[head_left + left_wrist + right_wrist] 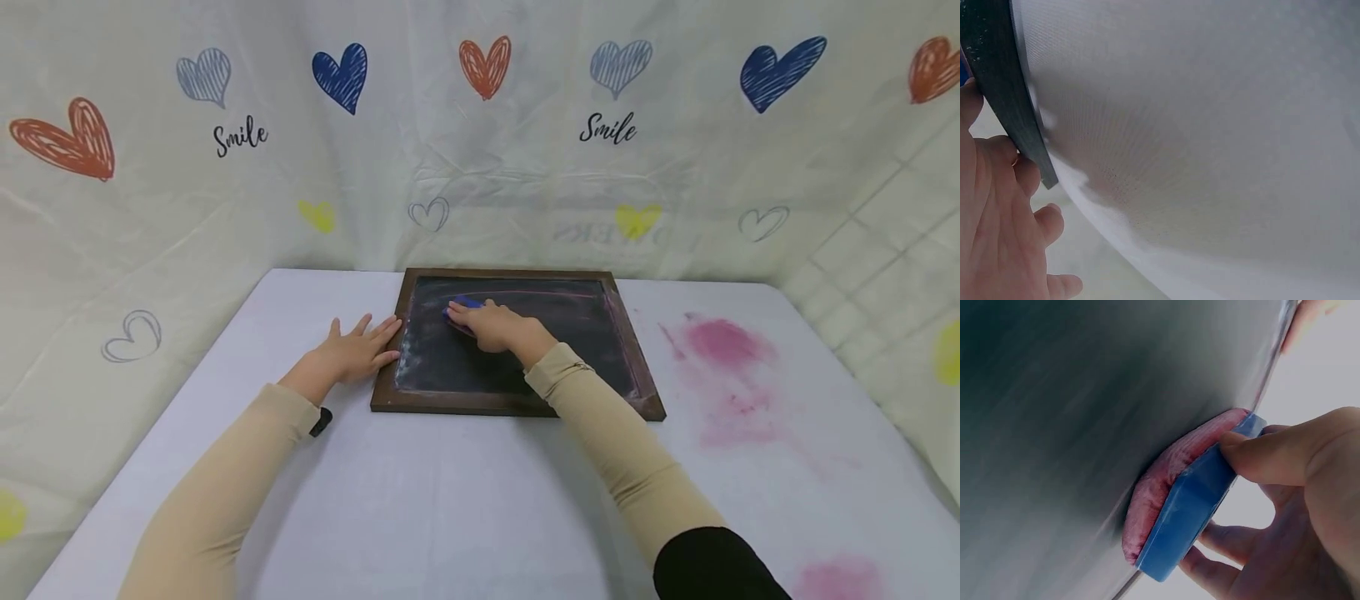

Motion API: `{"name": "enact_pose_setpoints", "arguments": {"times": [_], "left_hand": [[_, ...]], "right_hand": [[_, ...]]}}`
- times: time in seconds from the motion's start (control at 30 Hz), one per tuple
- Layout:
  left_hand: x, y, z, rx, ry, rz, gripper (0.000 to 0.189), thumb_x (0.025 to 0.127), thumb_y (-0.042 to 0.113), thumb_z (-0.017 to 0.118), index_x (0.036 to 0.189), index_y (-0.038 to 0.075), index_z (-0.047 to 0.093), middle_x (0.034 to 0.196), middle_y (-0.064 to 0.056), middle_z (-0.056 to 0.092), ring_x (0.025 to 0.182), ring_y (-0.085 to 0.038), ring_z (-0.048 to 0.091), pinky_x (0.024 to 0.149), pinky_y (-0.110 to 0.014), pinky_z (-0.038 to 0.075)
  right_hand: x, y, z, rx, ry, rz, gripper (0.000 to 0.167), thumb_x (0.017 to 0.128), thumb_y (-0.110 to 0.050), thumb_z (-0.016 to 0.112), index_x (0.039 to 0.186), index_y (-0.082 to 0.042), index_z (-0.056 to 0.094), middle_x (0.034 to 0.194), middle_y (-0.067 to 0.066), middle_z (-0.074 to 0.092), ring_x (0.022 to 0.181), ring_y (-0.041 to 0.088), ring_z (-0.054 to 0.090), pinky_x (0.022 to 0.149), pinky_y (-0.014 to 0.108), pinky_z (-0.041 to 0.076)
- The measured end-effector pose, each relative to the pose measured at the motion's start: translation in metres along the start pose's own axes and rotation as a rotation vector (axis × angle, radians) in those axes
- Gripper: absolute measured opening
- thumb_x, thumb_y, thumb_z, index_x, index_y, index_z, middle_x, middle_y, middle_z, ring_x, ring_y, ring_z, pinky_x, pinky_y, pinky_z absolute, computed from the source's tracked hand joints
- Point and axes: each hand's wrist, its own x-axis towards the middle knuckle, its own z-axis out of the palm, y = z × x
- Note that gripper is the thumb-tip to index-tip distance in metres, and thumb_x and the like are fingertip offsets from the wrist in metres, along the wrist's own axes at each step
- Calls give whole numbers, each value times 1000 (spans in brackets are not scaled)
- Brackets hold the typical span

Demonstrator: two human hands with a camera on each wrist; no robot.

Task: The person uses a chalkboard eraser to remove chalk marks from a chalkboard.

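Observation:
A chalkboard in a brown wooden frame lies on the white-covered table, with chalk smears and a pink line near its top. My right hand grips a blue chalkboard eraser and presses it on the upper left of the board. In the right wrist view the eraser's pink-stained pad meets the dark surface, with the thumb on the near side and fingers behind. My left hand, fingers spread, touches the frame's left edge with its fingertips.
Pink chalk stains mark the tablecloth right of the board, with another at the lower right. Behind the table hangs a pale curtain printed with hearts. A black band shows at the left wrist.

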Motion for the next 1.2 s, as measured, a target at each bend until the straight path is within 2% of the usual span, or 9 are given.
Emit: {"name": "enact_pose_setpoints", "arguments": {"times": [0.17, 0.33, 0.4, 0.5, 0.6, 0.73, 0.83, 1.03, 1.2], "left_hand": [[-2, 2, -1, -12, -8, 0, 69, 111, 49, 32, 167, 15, 7, 172, -7, 9, 156, -39, 4, 114, -74, -2], [-3, 4, -3, -8, -7, 4, 69, 112, 49, 32, 167, 15, 7, 172, -6, 9, 156, -39, 4, 114, -74, -2], [-3, 5, -4, -5, -6, 6, 69, 112, 48, 32, 167, 15, 8, 172, -7, 9, 156, -39, 4, 114, -74, -2], [-4, 6, -4, -10, -6, 8, 69, 112, 48, 33, 166, 14, 8, 172, -7, 10, 156, -40, 4, 114, -75, -1], [-4, 6, -4, -15, -6, 8, 69, 111, 48, 33, 166, 14, 8, 171, -8, 11, 156, -40, 4, 114, -75, -1], [-3, 6, -2, -17, -1, 7, 70, 111, 49, 33, 166, 14, 9, 171, -8, 11, 155, -40, 4, 114, -75, -2], [-2, 5, -1, -12, 0, 9, 70, 111, 50, 32, 167, 15, 8, 172, -7, 10, 156, -40, 4, 114, -75, -2], [-3, 4, -2, -15, 4, 14, 70, 111, 51, 31, 167, 15, 8, 172, -6, 10, 155, -40, 4, 114, -75, -2], [-4, 3, -3, -10, -4, 10, 70, 111, 50, 32, 167, 15, 8, 172, -6, 9, 155, -40, 5, 114, -75, -2]], "right_hand": [[-25, 39, 4, 16, 32, 7, 75, 101, 14, 45, 165, -15, 20, 172, 1, 9, 147, 57, 18, 118, 63, 21], [-55, 79, 8, 6, 90, -3, 72, 98, 17, 45, 163, -6, 24, 170, 12, 15, 108, 53, 61, 113, 62, 32], [-65, 93, 9, 11, 99, 7, 71, 97, 18, 46, 162, -3, 25, 169, 14, 16, 100, 56, 61, 99, 53, 48], [-78, 112, 10, 23, 104, 38, 71, 97, 18, 46, 161, -2, 25, 168, 17, 16, 102, 61, 57, 71, 43, 49], [-88, 126, 10, 26, 112, 70, 69, 97, 18, 46, 160, 1, 25, 167, 20, 17, 100, 62, 56, 87, 50, 52], [-98, 136, 10, 25, 134, 97, 66, 97, 18, 45, 158, 5, 26, 164, 25, 20, 112, 64, 53, 112, 69, 26], [-100, 138, 9, 53, 133, 117, 66, 96, 17, 44, 158, 5, 26, 164, 26, 20, 126, 70, 36, 109, 72, 28], [-90, 133, 6, 95, 115, 112, 66, 96, 15, 43, 159, 6, 24, 164, 27, 19, 128, 59, 46, 108, 63, 37], [-75, 110, 5, 144, 72, 88, 68, 97, 16, 42, 161, 3, 20, 167, 23, 13, 136, 68, 26, 110, 63, 34]]}}
